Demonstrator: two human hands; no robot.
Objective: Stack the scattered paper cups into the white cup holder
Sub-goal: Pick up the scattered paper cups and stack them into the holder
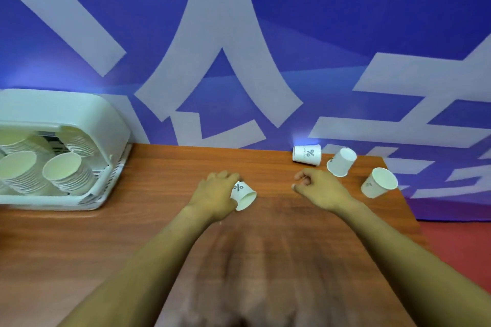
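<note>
Head view: one cup (244,195) is gripped on its side by left hand (216,194), mouth toward the camera; holder (106,125) lies far left. Right hand (318,186), curled and empty, is nearer three loose cups (341,162) at its right

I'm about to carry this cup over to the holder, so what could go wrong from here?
The left hand grips the cup sideways; squeezing could crush its thin wall. The three loose cups lie near the table's right edge, so the right hand might roll one off. The white cup holder already has tall stacks, so a tilted entry could jam.
</note>
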